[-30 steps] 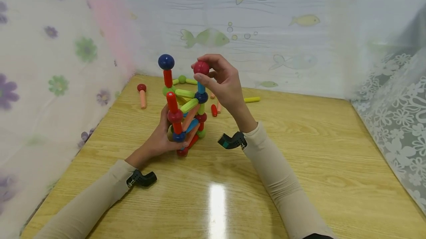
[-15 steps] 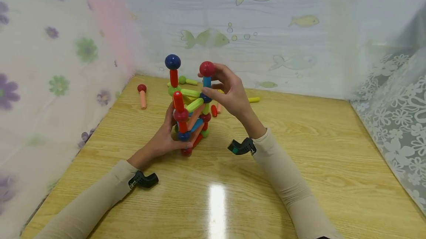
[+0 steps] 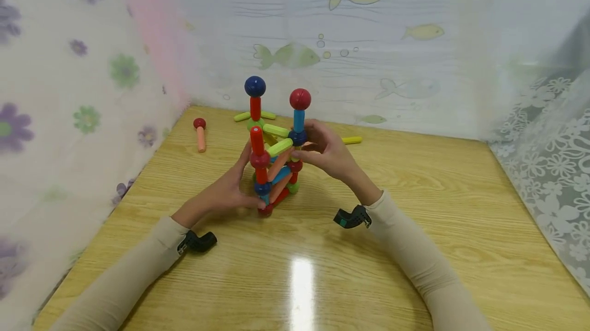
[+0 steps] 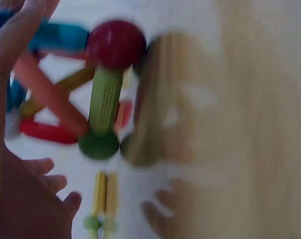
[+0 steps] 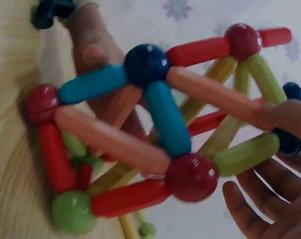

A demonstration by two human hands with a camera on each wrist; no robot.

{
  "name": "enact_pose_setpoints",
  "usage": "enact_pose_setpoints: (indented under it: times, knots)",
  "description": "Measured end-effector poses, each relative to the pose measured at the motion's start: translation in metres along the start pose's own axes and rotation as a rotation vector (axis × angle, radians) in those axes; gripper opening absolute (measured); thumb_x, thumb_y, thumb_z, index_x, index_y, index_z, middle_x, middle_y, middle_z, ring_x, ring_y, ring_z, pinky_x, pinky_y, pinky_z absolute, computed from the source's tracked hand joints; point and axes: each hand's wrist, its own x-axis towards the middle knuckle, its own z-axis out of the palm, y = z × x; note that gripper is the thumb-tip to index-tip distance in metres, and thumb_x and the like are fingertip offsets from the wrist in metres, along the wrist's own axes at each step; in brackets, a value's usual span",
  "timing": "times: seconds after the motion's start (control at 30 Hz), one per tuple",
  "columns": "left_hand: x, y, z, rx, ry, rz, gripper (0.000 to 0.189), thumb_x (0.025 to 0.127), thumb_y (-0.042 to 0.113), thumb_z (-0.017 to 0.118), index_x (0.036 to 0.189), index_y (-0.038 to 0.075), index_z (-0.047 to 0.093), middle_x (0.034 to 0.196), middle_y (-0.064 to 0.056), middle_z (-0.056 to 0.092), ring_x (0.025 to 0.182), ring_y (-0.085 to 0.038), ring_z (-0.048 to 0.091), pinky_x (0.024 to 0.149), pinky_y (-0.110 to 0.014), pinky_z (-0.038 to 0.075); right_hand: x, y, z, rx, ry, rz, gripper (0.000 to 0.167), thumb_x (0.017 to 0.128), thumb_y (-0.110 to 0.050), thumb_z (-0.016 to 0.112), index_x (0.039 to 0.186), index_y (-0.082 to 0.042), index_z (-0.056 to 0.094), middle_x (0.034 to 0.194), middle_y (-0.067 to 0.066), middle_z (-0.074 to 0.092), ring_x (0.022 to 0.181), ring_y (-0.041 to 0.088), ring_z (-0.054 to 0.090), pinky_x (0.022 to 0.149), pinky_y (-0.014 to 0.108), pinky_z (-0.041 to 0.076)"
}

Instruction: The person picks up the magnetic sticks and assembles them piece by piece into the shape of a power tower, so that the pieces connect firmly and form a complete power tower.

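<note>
A tower of magnetic rods and balls (image 3: 279, 147) stands upright on the table in the head view. At its lower left, my left hand (image 3: 221, 192) holds it, the thumb by the bottom red ball (image 3: 265, 210) and the fingers partly hidden behind. My right hand (image 3: 333, 154) holds the right column just below a blue ball (image 3: 297, 137), its thumb across an orange rod (image 5: 225, 94). Above that hand, a blue rod (image 3: 299, 121) carries a red ball (image 3: 300, 99). The left column ends in a dark blue ball (image 3: 255, 86); an upright red rod (image 3: 256, 139) tops the front column.
An orange rod with a red ball (image 3: 200, 135) lies at the table's back left. Behind the tower are loose green rods (image 3: 241, 116), and a yellow rod (image 3: 352, 140) lies past my right hand. Printed curtains hang at the back and along both sides.
My right hand has let go of the top red ball and slid down to the column below the blue ball. The tower has shifted slightly right, my left hand still at its base.
</note>
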Motion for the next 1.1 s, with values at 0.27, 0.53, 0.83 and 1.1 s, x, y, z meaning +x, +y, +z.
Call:
enact_pose_setpoints:
  times: [0.27, 0.53, 0.83, 1.1]
  knots:
    - [-0.006, -0.019, -0.047, 0.203, -0.119, -0.011, 0.089, 0.093, 0.028, 0.082, 0.165, 0.017, 0.030, 0.165, -0.006, 0.034, 0.148, -0.032, 0.036, 0.114, -0.058, 0.034, -0.019, 0.028, 0.003, -0.118, -0.138, 0.159, 0.049, 0.094, 0.001, 0.075, 0.140, 0.001, 0.058, 0.125, 0.012, 0.067, 0.113, 0.029, 0.065, 0.097, 0.049, 0.053]
    - [0.006, -0.038, -0.114, 0.415, 0.310, -0.106, 0.037, 0.108, 0.012, 0.057, 0.141, -0.005, 0.060, 0.136, -0.024, 0.060, 0.117, -0.044, 0.060, 0.094, -0.059, 0.050, -0.024, 0.044, 0.008, -0.177, -0.207, 0.149, 0.047, 0.091, -0.003, 0.080, 0.134, -0.001, 0.061, 0.119, 0.007, 0.068, 0.104, 0.023, 0.068, 0.092, 0.046, 0.056]
    - [0.043, -0.070, -0.162, 0.628, 0.203, -0.379, 0.060, 0.099, -0.013, 0.044, 0.158, -0.001, 0.040, 0.164, -0.027, 0.028, 0.128, -0.055, 0.046, 0.090, -0.056, 0.047, -0.041, 0.043, -0.008, -0.148, -0.170, 0.216, 0.044, 0.090, -0.001, 0.080, 0.131, 0.000, 0.062, 0.117, 0.008, 0.067, 0.102, 0.025, 0.067, 0.091, 0.047, 0.056]
    - [0.028, -0.089, -0.166, 0.818, 0.125, -0.305, 0.038, 0.102, -0.006, 0.049, 0.137, -0.005, 0.062, 0.127, -0.031, 0.058, 0.110, -0.049, 0.056, 0.093, -0.061, 0.045, -0.049, 0.044, -0.014, -0.137, -0.157, 0.230, 0.041, 0.092, 0.000, 0.077, 0.130, 0.002, 0.062, 0.116, 0.009, 0.068, 0.103, 0.027, 0.066, 0.091, 0.048, 0.056]
